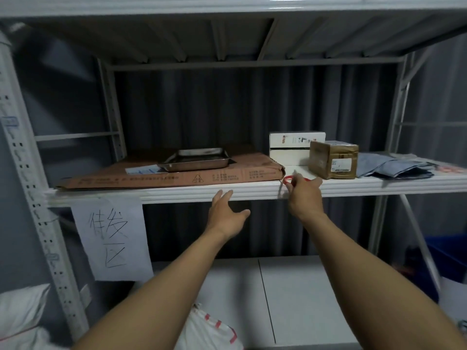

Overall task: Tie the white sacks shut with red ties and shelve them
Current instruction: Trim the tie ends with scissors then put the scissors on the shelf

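Up at the shelf edge [177, 193]: left hand [225, 213] fingers spread, right hand [304, 195] fingers pinching red tie [288, 179].

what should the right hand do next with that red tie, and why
Probably lift the red tie off the shelf edge and bring it down to the white sack below. The right hand is pinching it there, the left hand is open and empty, and the sack sits low between the forearms.

Shelf [177, 192] gap between flat carton [177, 173] and brown box [333, 159] free.
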